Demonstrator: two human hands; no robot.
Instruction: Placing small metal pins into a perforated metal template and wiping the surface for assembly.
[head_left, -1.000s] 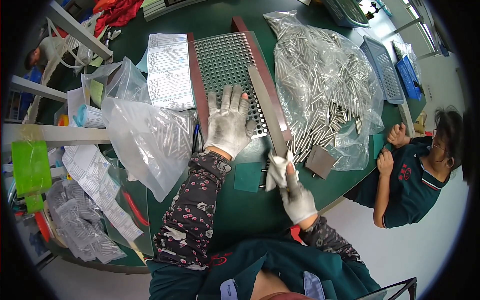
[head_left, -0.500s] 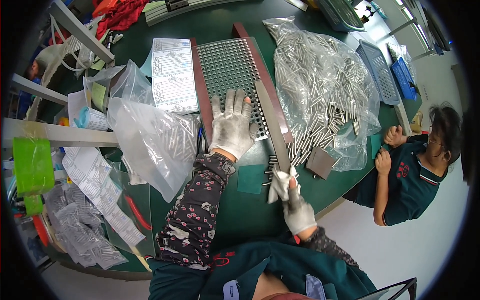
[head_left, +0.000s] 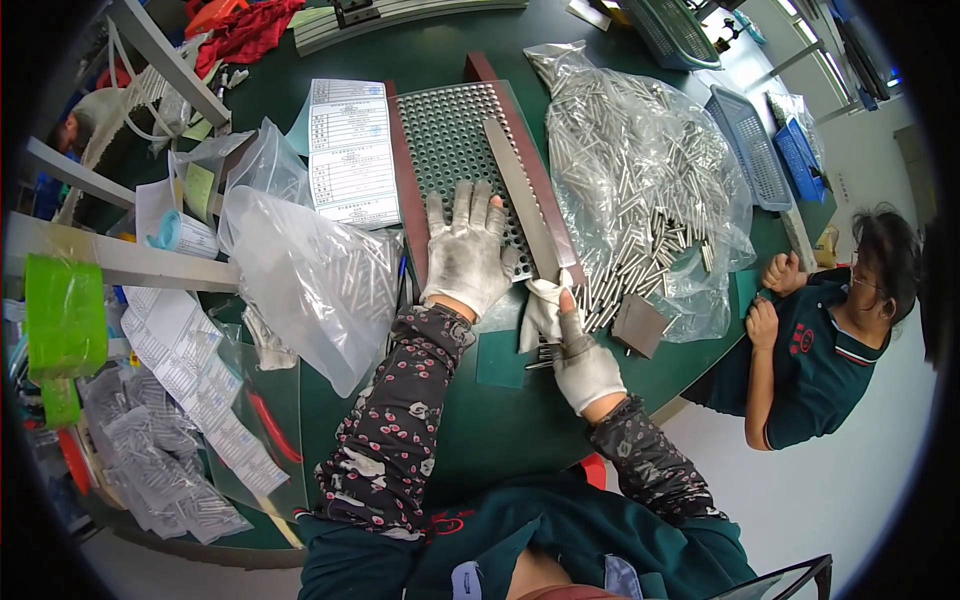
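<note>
My left hand (head_left: 466,252), in a grey-stained white glove, lies flat with fingers spread on the near end of a perforated metal tray (head_left: 448,140) with dark red side rails. My right hand (head_left: 572,345), also gloved, is closed around a small bunch of thin metal pins (head_left: 543,351) just below the tray's near right corner, beside a long flat metal strip (head_left: 528,203) lying along the tray. A large heap of the same metal pins (head_left: 640,190) rests on clear plastic to the right.
A clear bag of pins (head_left: 320,285) and printed sheets (head_left: 350,155) lie left of the tray. A small grey block (head_left: 640,325) sits near the table edge. Another person (head_left: 820,330) sits at the right. Blue baskets (head_left: 755,145) stand behind the heap.
My right hand has moved slightly up toward the tray's near corner with the pins. The left hand stays flat on the tray.
</note>
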